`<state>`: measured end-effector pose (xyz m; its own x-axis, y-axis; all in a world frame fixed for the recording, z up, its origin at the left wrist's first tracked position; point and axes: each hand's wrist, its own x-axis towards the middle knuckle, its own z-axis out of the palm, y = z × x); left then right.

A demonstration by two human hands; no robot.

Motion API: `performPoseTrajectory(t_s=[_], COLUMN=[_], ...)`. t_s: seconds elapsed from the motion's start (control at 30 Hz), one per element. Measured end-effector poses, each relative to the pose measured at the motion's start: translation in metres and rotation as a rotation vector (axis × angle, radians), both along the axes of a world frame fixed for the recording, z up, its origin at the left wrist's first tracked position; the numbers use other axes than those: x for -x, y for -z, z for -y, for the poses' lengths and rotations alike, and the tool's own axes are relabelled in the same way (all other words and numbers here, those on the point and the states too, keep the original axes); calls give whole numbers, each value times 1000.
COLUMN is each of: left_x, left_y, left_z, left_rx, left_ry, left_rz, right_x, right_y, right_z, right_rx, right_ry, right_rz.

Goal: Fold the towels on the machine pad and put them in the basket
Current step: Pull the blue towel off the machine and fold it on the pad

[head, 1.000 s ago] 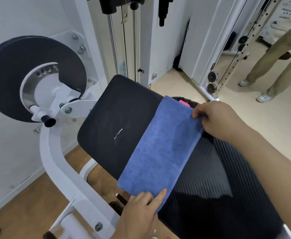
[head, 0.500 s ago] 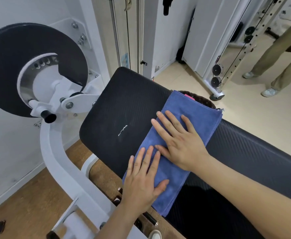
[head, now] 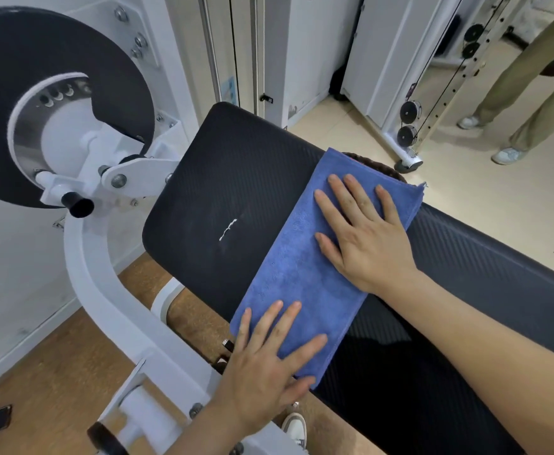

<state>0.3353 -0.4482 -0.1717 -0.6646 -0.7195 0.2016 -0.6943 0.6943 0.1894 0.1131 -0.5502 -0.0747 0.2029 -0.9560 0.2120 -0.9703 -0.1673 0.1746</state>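
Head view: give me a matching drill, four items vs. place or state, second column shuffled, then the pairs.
Items:
1. blue towel
2. left hand
3. right hand
4. basket

Places or states:
A. flat on the towel's far half
B. only a dark rim showing beyond the towel's far end
C. folded into a strip, lying across the machine pad
D. flat on the towel's near end

Pairs: 1-C, 2-D, 3-A, 4-B
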Motion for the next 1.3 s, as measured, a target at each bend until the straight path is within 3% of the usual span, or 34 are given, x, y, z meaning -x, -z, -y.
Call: performPoseTrajectory(t_s=[0.13,0.27,0.47,0.63,0.73,0.8,0.93,1.1,1.3], left_x=[8,5,-26,-40,-45,-45,-43,-46,-40], left_y=[7,-2,-7,0,0,-3,-10,-7,-25], left_z=[-6,-3,1,25,32,34,38,47,53], left_rx=[-90,-95,14,24,0,4,21,-7,-62], left_ry=[-44,-29,-47,70,124,139,162,163,170], left_rz=[63,70,-287,-169,-113,-114,-161,-216,-83], right_x=[-5,-15,-13,-26,-40,-46,-55,-61,-70], right_y=[-2,26,55,47,43,51,64,66,67], right_z=[-32,-104,-128,-132,-138,-145,-153,-151,-150], right_rx=[117,23,-99,-13,63,32,-76,-75,-29], right_ry=[-125,-259,-199,-159,-258,-321,-229,-205,-140], right_rz=[146,200,92,153,209,195,144,105,110])
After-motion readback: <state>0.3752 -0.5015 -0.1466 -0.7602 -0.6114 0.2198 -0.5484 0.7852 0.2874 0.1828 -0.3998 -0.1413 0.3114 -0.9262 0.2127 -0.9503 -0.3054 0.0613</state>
